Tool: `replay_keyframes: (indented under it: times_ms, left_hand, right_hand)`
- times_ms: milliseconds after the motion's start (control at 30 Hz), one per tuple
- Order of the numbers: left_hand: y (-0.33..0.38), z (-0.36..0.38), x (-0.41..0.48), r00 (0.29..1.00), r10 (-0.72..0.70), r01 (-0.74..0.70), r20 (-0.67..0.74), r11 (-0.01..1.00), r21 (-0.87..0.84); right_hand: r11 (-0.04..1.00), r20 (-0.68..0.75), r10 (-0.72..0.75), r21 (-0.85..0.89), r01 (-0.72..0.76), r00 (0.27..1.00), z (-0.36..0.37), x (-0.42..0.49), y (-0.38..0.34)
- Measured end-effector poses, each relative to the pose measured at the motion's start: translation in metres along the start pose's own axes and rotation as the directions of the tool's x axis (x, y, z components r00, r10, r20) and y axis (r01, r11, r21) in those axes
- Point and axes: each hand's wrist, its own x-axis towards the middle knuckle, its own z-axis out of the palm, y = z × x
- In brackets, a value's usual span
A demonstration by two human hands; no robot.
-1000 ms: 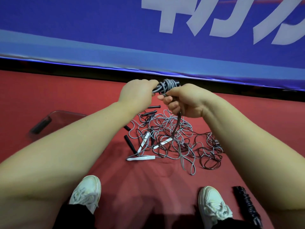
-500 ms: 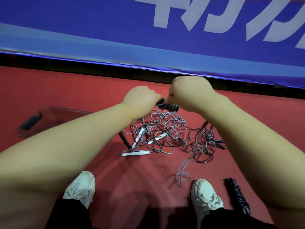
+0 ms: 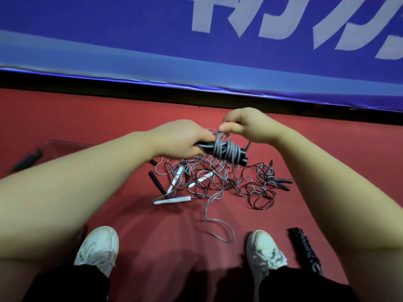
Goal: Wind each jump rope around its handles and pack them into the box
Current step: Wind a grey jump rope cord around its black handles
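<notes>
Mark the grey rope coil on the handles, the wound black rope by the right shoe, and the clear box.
grey rope coil (image 3: 226,152): head view, middle of the wraps.
wound black rope (image 3: 305,250): head view, mid-length of the bundle.
clear box (image 3: 56,147): head view, far wall.

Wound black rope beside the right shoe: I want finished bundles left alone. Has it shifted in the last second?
No. The wound black rope lies just right of the right shoe, same gap and angle as before.

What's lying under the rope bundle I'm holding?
A tangle of loose ropes and white handles on the red floor. What lies behind the bundle and left hand is hidden.
</notes>
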Motion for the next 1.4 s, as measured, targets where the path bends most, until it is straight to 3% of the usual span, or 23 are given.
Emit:
replay_keyframes:
  times_ms: [67,133,200,267,367,433,500,667,733,833,900,967,1033,1167,1400]
  left_hand:
    - [0.005,-0.008,0.001,0.997,-0.038,0.032,-0.068,0.995,-0.092]
    - [0.008,-0.017,0.001,0.979,-0.12,0.084,-0.162,0.974,-0.212]
    - [0.01,-0.024,0.001,0.961,-0.185,0.085,-0.204,0.904,-0.418]
    - [0.011,-0.026,0.002,0.956,-0.187,0.031,-0.225,0.831,-0.556]
    - [0.014,-0.024,0.005,0.95,-0.179,-0.008,-0.255,0.804,-0.594]
    - [0.016,-0.023,0.007,0.946,-0.204,0.011,-0.252,0.797,-0.605]
    - [0.018,-0.025,0.009,0.925,-0.276,0.034,-0.261,0.744,-0.667]
    - [0.005,-0.028,0.006,0.829,-0.527,0.067,-0.185,0.423,-0.904]
    - [-0.002,-0.027,0.004,0.805,-0.575,0.074,-0.146,0.342,-0.937]
    - [-0.005,-0.027,0.004,0.768,-0.628,0.054,-0.129,0.263,-0.963]
    - [-0.005,-0.028,0.006,0.757,-0.642,0.054,-0.122,0.248,-0.967]
    - [-0.005,-0.028,0.008,0.744,-0.658,0.067,-0.114,0.243,-0.968]
    - [-0.01,-0.025,0.01,0.711,-0.694,0.084,-0.112,0.243,-0.966]
    - [-0.028,-0.015,0.011,0.636,-0.76,0.192,-0.134,0.323,-0.927]
    - [-0.045,-0.01,0.006,0.617,-0.772,0.153,-0.15,0.306,-0.94]
  right_hand:
    - [0.949,-0.028,0.027,0.314,-0.017,0.999,0.003,-0.004,0.003]
    - [0.832,-0.074,0.03,0.555,0.017,0.997,0.004,-0.009,0.006]
    - [0.794,-0.081,0.016,0.606,0.036,0.997,0.007,-0.009,0.007]
    - [0.708,0.006,0.016,0.706,-0.016,1.0,0.015,-0.004,0.007]
    - [0.405,0.273,0.018,0.878,-0.256,0.962,0.021,0.005,0.011]
    - [0.291,0.366,0.041,0.886,-0.362,0.93,0.024,0.006,0.014]
    - [0.238,0.365,0.107,0.894,-0.38,0.925,0.028,0.004,0.017]
    - [0.362,0.074,0.231,0.919,-0.156,0.97,0.037,-0.003,0.023]
    - [0.506,-0.039,0.237,0.858,-0.089,0.971,0.035,-0.005,0.023]
    - [0.833,-0.204,0.272,0.539,-0.124,0.94,0.029,-0.003,0.017]
    - [0.92,-0.301,0.305,0.338,-0.198,0.903,0.024,0.0,0.017]
    - [0.927,-0.312,0.331,0.281,-0.247,0.89,0.023,0.001,0.014]
    - [0.91,-0.28,0.344,0.336,-0.244,0.897,0.026,0.004,0.006]
    - [0.915,-0.253,0.305,0.345,-0.209,0.918,0.029,0.011,-0.014]
    - [0.938,-0.184,0.243,0.295,-0.182,0.952,0.03,0.005,-0.015]
